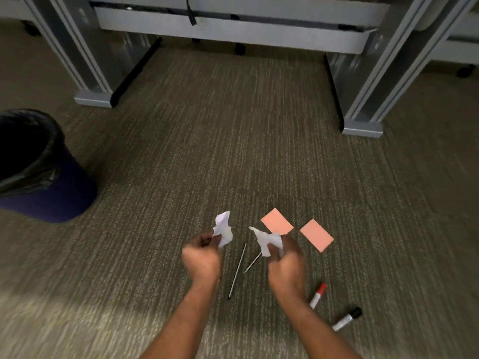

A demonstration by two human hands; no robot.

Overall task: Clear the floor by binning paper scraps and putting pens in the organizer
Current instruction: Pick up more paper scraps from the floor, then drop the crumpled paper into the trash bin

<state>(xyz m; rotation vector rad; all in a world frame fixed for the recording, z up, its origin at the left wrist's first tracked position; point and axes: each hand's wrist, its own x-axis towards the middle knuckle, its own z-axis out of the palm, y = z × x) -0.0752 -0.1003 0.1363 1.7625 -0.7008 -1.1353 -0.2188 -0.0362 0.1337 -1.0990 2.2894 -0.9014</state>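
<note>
Left hand: fingers curled, pinching a crumpled white paper scrap at its lower edge. The scrap sticks up above the knuckles, off the floor.

Right hand: fingers curled round a second crumpled white paper scrap, which also pokes up out of the grip. Both hands are raised over the carpet, close together but not touching, forearms coming in from the bottom of the view.

On the floor between my hands: a long thin dark pen, lying nearly straight away from me. Just beside it is a shorter thin dark stick-like pen, angled, its far end hidden behind the right-hand scrap.

Just beyond the right hand: two flat salmon-pink rectangular paper notes. The nearer note has a corner covered by the scrap I hold. The other note lies to its right, a narrow gap between them.

By my right forearm: a white marker with a red cap, partly hidden behind the wrist. Further right, near it but apart, is a white marker with a black cap.

Far left, well apart from the litter: a dark blue round bin with a black plastic liner, its mouth open and the inside too dark to read.

Ground: grey-green striped carpet.

Ahead: grey metal desk legs, one left and one right. A pale grey desk panel spans between them, and a black cable hangs over it.
</note>
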